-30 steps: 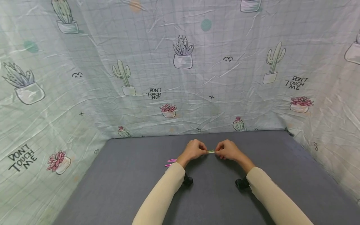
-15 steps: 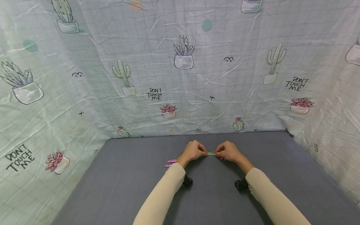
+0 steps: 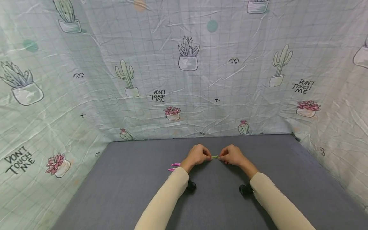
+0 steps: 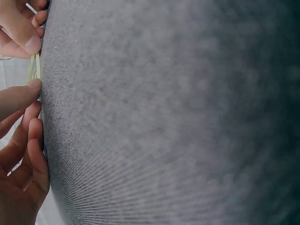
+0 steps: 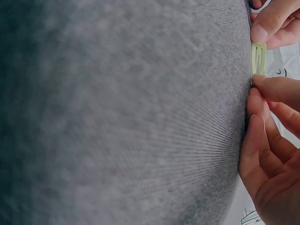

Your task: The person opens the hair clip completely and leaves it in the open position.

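A small light-green snap hair clip (image 3: 215, 157) is held between the two hands, low over the grey table. My left hand (image 3: 198, 153) pinches its left end between thumb and fingers, and my right hand (image 3: 232, 155) pinches the right end. Seen in the right wrist view, the slotted middle of the hair clip (image 5: 258, 58) shows between the two thumbs, while its ends are hidden under the fingertips. The left wrist view has the clip (image 4: 33, 70) more edge-on, with its strips slightly apart.
Beside the left wrist, two pink hair clips (image 3: 175, 164) lie on the grey table (image 3: 129, 191), partly covered by the arm. A cactus-print cloth (image 3: 201, 83) hangs behind the table and at both sides. Dark wrist-worn devices (image 3: 246, 190) sit under both sleeves.
Both hands and the green hair clip have come very slightly toward the person. The pinch at each end stays as it was, and the pink clips have not moved.
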The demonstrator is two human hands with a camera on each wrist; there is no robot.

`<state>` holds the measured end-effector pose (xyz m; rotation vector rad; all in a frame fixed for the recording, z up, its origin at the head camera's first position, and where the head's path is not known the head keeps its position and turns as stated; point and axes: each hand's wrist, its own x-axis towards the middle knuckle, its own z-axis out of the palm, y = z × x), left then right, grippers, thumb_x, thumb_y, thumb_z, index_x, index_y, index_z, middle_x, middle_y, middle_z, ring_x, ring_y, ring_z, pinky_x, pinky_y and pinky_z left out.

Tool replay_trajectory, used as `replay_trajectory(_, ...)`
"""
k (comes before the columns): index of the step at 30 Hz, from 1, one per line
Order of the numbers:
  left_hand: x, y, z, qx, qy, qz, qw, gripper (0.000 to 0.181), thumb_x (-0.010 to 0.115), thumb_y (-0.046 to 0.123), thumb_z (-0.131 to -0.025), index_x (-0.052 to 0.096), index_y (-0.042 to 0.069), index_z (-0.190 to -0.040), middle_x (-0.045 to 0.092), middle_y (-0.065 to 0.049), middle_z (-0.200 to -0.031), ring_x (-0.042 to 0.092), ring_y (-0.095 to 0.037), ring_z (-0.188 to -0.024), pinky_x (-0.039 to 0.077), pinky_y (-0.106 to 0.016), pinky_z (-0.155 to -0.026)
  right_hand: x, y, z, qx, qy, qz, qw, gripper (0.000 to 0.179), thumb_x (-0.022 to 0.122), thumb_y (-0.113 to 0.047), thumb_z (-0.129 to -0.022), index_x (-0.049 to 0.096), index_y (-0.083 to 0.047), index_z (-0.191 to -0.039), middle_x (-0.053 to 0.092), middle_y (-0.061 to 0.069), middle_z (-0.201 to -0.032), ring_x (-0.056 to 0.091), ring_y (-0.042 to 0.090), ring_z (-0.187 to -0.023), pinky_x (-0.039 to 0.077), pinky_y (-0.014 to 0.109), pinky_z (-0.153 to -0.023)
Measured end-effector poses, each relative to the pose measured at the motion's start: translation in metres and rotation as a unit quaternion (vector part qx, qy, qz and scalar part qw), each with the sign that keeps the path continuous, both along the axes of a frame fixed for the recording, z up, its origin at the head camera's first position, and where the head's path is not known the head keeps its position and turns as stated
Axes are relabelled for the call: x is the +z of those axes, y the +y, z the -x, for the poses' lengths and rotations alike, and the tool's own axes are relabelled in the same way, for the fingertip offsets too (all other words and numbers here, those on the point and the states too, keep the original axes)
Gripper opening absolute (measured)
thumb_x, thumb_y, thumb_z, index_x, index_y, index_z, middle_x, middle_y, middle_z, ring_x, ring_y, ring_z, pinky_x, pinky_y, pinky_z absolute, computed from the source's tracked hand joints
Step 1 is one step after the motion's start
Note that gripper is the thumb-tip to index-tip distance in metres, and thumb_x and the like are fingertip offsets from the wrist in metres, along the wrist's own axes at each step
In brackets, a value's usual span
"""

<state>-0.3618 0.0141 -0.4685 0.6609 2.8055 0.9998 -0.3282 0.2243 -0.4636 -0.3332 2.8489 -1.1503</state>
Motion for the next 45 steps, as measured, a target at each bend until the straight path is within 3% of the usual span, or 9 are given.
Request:
replay_trajectory(12,0.004,-0.012,-0.002,-0.025,-0.003,-0.038,0.999,0.012,0.088,0.021,-0.082,0.084,0.014,-0.09,0.079,0.003,-0.084,0.06,-0.003,-0.069,0.047,-0.021,-0.061,0.008,-0.007,-0.004,0.006,-0.02,0.005,0.9998,0.011,0.08,-0.01,-0.087,0.079,-0.002,-0.094,0.073,0.004,-0.072,0.064,0.011,-0.06,0.055,0.029,-0.057)
replay_trajectory(16,0.007,-0.019,-0.004,-0.032,-0.006,-0.05,0.9982,0.013,0.088,0.02,-0.083,0.083,0.014,-0.094,0.08,0.002,-0.087,0.062,-0.002,-0.07,0.049,-0.021,-0.062,0.015,-0.009,-0.009,0.019,-0.005,0.012,0.9997,0.014,0.078,-0.01,-0.088,0.077,0.001,-0.097,0.073,0.006,-0.073,0.066,0.013,-0.06,0.055,0.03,-0.056)
replay_trajectory(23,0.008,-0.033,-0.005,-0.033,0.011,-0.068,0.9971,0.014,0.085,0.023,-0.086,0.083,0.015,-0.097,0.08,0.002,-0.09,0.064,-0.002,-0.071,0.052,-0.021,-0.064,0.028,-0.012,-0.013,0.057,0.024,0.021,0.9978,0.019,0.074,-0.008,-0.091,0.074,0.007,-0.103,0.074,0.011,-0.075,0.069,0.029,-0.064,0.054,0.03,-0.054)
replay_trajectory(26,0.009,-0.04,-0.007,-0.037,0.009,-0.074,0.9965,0.015,0.084,0.023,-0.087,0.083,0.014,-0.099,0.08,0.001,-0.092,0.065,-0.002,-0.073,0.052,-0.022,-0.065,0.032,-0.015,-0.014,0.057,0.024,0.02,0.9979,0.02,0.074,-0.009,-0.091,0.074,0.006,-0.104,0.075,0.008,-0.077,0.07,0.028,-0.066,0.054,0.03,-0.056)
replay_trajectory(33,0.014,-0.061,-0.018,-0.033,0.002,-0.098,0.9946,0.018,0.083,0.023,-0.089,0.082,0.011,-0.102,0.079,0.001,-0.095,0.066,-0.005,-0.077,0.054,-0.024,-0.07,0.034,-0.026,-0.018,0.071,0.035,0.016,0.9967,0.02,0.076,-0.011,-0.09,0.075,0.003,-0.104,0.076,0.006,-0.081,0.066,0.012,-0.064,0.053,0.03,-0.058)
replay_trajectory(45,0.023,-0.096,-0.043,-0.041,0.008,-0.12,0.9918,0.022,0.081,0.023,-0.09,0.081,0.006,-0.105,0.08,-0.002,-0.096,0.071,-0.009,-0.08,0.057,-0.024,-0.072,0.037,-0.052,-0.032,0.12,0.047,0.038,0.9909,0.021,0.075,-0.013,-0.092,0.075,0.003,-0.106,0.076,0.007,-0.086,0.067,0.011,-0.068,0.054,0.029,-0.06)
